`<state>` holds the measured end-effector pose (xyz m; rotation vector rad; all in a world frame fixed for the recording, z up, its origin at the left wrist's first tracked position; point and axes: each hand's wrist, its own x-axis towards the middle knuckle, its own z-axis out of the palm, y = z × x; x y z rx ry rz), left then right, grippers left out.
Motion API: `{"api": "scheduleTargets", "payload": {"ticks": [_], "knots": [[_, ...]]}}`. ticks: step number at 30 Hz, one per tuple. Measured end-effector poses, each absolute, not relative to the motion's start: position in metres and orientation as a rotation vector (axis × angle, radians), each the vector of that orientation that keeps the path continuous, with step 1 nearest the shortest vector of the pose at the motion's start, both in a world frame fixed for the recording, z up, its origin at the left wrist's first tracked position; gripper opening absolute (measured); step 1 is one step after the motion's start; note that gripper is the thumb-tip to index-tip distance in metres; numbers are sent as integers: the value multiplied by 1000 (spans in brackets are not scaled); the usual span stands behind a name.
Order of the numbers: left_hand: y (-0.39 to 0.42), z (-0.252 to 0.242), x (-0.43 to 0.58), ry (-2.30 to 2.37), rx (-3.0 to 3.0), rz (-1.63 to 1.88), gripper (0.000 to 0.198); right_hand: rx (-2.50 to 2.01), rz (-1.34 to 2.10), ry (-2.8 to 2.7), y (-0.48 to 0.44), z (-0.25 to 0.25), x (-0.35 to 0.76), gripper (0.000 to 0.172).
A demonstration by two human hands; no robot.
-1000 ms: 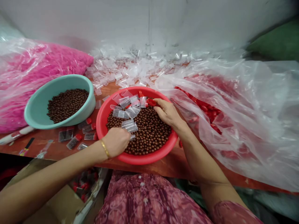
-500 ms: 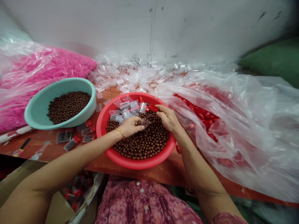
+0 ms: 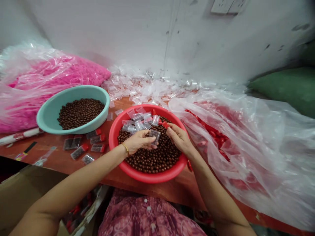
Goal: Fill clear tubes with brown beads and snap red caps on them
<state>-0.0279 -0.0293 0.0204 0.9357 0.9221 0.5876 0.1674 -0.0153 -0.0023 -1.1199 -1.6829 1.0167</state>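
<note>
My left hand (image 3: 140, 141) is closed on a small clear plastic container (image 3: 155, 136), above the brown balls (image 3: 152, 160) that lie in a red basin (image 3: 150, 178). A small red cap (image 3: 165, 125) is pinched in the fingertips of my right hand (image 3: 179, 137), over the basin's right side. The cap and the container are apart. Behind my left hand several more clear containers (image 3: 139, 124) lie on the balls, with some red caps among them. Whether the held container has anything inside I cannot make out.
A teal basin (image 3: 103, 118) of brown balls stands left, with capped containers (image 3: 79, 151) before it. Pink pieces fill a plastic bag (image 3: 73, 70) behind. Loose clear containers (image 3: 147, 87) cover the back. To the right lies a bag of red caps (image 3: 216, 137); below left, a cardboard box (image 3: 31, 186).
My left hand has raised the clear container and turned it more into view. My right hand keeps the red cap, now turned differently. The whole view has shifted slightly.
</note>
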Motion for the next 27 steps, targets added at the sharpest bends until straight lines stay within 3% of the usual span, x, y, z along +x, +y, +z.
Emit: {"api": "scheduleTargets", "payload": {"ticks": [13, 22, 27], "knots": [[-30, 25, -28, 948, 827, 599, 32, -1159, 1005, -1721, -14, -4, 168, 37], [-32, 18, -27, 858, 1017, 690, 44, -1135, 1026, -1658, -18, 0, 166, 41], [-32, 17, -24, 817, 1160, 776, 35, -1129, 1005, -1706, -26, 4, 166, 43]]}}
